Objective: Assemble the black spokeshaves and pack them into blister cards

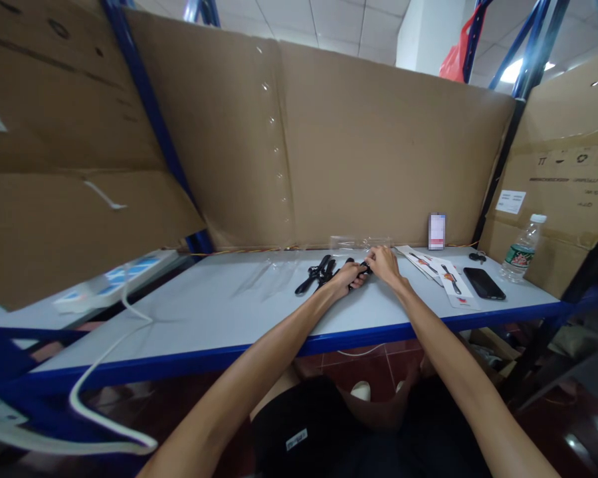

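Observation:
My left hand [349,276] is closed around a small black handled item [363,268] near the back of the grey tabletop. The fingers of my right hand [383,263] pinch the same item from the other side, and they hide much of it, so its exact kind cannot be made out. Just left of my left hand lies a loose pile of several similar black handled items [309,279]. Clear plastic sleeves [343,244] lie behind my hands, against the cardboard.
Printed cards [453,282] picturing a black handled item lie to the right. Beyond them are a black phone [484,283], keys [477,256], a plastic bottle [523,251] and a lit phone [436,231] standing upright. A power strip [109,282] with a white cable sits left.

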Demonstrator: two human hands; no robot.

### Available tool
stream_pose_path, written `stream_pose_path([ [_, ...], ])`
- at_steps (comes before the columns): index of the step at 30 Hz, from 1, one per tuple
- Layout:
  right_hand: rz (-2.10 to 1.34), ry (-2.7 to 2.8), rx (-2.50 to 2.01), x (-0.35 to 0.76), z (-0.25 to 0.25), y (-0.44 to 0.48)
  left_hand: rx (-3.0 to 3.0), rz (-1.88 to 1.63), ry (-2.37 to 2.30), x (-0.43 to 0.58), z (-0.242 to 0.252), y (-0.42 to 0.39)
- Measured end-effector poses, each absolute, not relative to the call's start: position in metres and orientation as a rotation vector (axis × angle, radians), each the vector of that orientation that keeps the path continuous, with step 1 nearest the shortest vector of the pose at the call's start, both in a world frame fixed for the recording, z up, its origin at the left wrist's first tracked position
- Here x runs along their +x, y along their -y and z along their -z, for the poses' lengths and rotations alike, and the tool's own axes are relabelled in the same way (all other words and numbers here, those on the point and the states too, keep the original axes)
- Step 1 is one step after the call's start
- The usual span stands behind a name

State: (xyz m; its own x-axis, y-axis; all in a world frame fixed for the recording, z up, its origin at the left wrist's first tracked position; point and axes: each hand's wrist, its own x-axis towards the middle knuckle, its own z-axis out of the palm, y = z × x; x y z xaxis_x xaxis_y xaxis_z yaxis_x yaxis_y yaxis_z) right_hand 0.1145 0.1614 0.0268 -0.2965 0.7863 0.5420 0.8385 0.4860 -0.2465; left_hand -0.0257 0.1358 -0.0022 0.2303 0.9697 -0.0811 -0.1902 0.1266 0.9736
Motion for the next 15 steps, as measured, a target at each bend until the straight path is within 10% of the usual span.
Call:
stream_pose_path([
  [15, 0.258, 2.291, -1.375, 0.115, -0.031, -0.148, 1.126, -1.086, -0.978, -0.025, 0.006, -0.136],
])
